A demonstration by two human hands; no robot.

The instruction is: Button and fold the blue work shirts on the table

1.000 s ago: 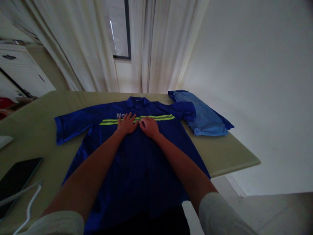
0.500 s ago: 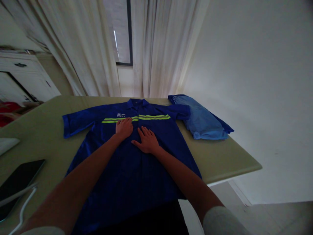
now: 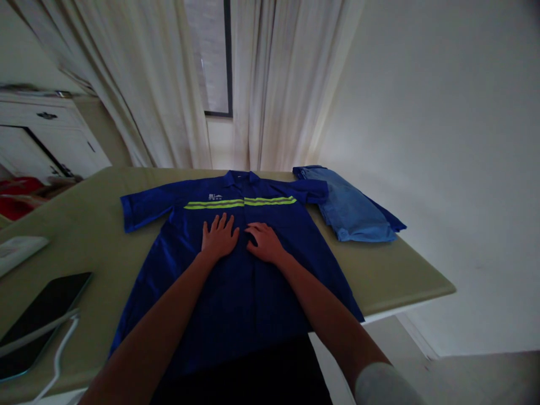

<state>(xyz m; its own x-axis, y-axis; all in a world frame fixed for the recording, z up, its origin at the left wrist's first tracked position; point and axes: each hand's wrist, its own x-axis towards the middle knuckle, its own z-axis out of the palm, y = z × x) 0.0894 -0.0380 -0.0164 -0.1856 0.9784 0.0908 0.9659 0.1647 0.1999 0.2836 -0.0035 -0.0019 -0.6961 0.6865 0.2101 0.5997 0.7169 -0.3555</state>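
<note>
A dark blue short-sleeved work shirt (image 3: 278, 219) lies spread front-up, its collar at the far side and a yellow-green reflective stripe across the chest. My left hand (image 3: 220, 237) rests flat on the shirt front just below the stripe, fingers spread. Beside it, my right hand (image 3: 265, 242) touches the cloth near the button line, its fingers a little curved and holding nothing that shows. The near hem hangs at the table's front edge, and my forearms hide parts of both sides.
Folded blue clothes (image 3: 358, 211) lie at the table's right, touching the shirt's sleeve. On the left are a phone (image 3: 42, 315), a white cable (image 3: 59, 354) and a white object (image 3: 21, 247). The padded table (image 3: 405, 275) stands near a wall and curtains (image 3: 291, 84).
My left hand has slid back from the stripe toward me, its fingers spreading. The right hand has shifted slightly to the right, its fingers more bent. The view has turned a little left.
</note>
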